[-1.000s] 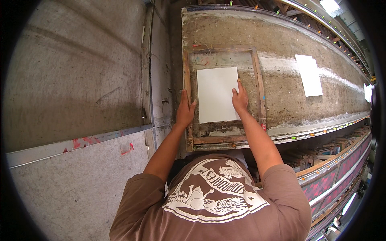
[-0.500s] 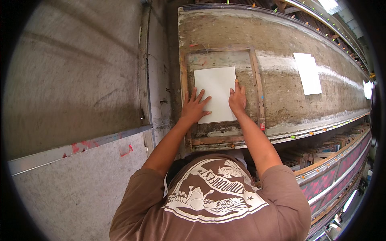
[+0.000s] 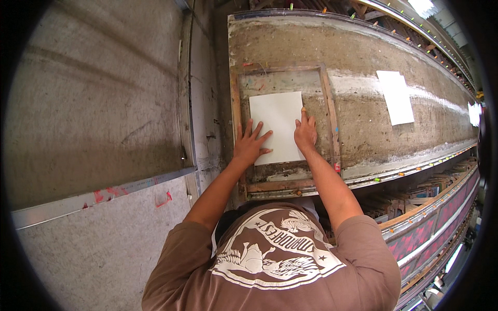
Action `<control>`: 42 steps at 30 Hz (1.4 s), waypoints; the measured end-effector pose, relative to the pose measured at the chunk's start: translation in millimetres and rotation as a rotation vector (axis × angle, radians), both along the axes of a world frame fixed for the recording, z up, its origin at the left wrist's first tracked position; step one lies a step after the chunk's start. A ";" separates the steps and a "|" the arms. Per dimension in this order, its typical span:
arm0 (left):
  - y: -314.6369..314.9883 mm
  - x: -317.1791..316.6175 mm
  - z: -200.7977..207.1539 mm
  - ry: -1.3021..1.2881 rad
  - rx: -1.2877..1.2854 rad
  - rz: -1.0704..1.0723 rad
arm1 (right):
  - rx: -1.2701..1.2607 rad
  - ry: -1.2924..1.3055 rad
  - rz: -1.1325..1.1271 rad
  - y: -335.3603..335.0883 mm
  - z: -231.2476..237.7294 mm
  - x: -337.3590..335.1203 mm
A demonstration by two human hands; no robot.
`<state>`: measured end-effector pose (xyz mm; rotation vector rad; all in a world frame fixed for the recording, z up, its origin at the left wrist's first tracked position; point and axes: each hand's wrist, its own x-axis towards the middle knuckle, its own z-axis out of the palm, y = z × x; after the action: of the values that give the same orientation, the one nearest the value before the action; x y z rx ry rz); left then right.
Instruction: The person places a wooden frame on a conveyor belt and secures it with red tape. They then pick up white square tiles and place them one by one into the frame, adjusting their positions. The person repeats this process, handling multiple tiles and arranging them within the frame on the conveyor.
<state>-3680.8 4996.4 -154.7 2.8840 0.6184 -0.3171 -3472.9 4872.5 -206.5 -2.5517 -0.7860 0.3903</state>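
A white sheet of paper (image 3: 280,124) lies inside a wooden screen frame (image 3: 330,111), on its see-through mesh. My left hand (image 3: 250,144) rests on the sheet's left edge, fingers spread and thumb stretched over its lower part. At the right edge of the paper is my right hand (image 3: 306,132), its fingers mostly curled. The index finger reaches forward along that edge. A small orange tip shows at its end; whether it is a held thing or the fingertip I cannot tell.
The frame sits at the left end of a long, stained table (image 3: 363,52). Farther right on it lie overlapping white sheets (image 3: 397,98). Small coloured stops (image 3: 377,180) line the table's edge. Left of a gap stands a grey panel (image 3: 104,103). More frames (image 3: 415,197) are stacked below right.
The whole view has shifted slightly, so the table sits a little lower in the picture. Both hands keep nearly the same places on the paper.
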 end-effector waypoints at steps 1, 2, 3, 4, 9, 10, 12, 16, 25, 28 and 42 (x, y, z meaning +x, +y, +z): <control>-0.5 0.0 0.4 0.000 -0.004 0.003 | -0.003 -0.003 0.002 -0.1 0.9 -0.3; -0.6 -0.5 -1.4 -0.010 0.004 0.002 | -0.006 -0.017 0.001 0.0 0.0 -0.8; -0.3 -1.5 -5.0 -0.021 0.011 0.001 | -0.010 -0.031 0.001 0.2 -1.8 -1.7; -0.3 -1.2 -5.2 -0.032 0.018 -0.001 | -0.013 -0.046 0.000 1.0 1.2 -2.9; -4.9 9.9 15.6 -0.018 -0.048 0.024 | -0.057 -0.288 0.169 -5.4 -8.9 -5.0; -8.2 14.1 21.4 -0.001 -0.058 0.039 | -0.007 -0.381 0.242 -5.6 -5.4 -7.2; -12.4 22.9 -1.9 -0.090 -0.046 0.100 | -0.062 -0.316 0.329 -5.6 2.2 -9.5; -20.8 56.2 2.9 -0.058 -0.106 0.215 | -0.174 -0.213 0.403 -0.6 11.8 -8.1; -36.2 91.6 -32.1 -0.101 -0.088 0.399 | -0.125 -0.213 0.401 3.1 5.9 -5.3; -40.4 89.0 -34.1 -0.104 -0.119 0.415 | -0.152 -0.179 0.411 3.7 6.4 -5.5; -38.2 89.8 -44.2 -0.116 -0.033 0.408 | -0.065 -0.140 0.432 34.9 14.9 21.5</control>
<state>-3591.0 4958.1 -198.9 2.6351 1.1366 -0.0985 -3451.4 4907.4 -191.6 -2.4758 -1.4059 0.3758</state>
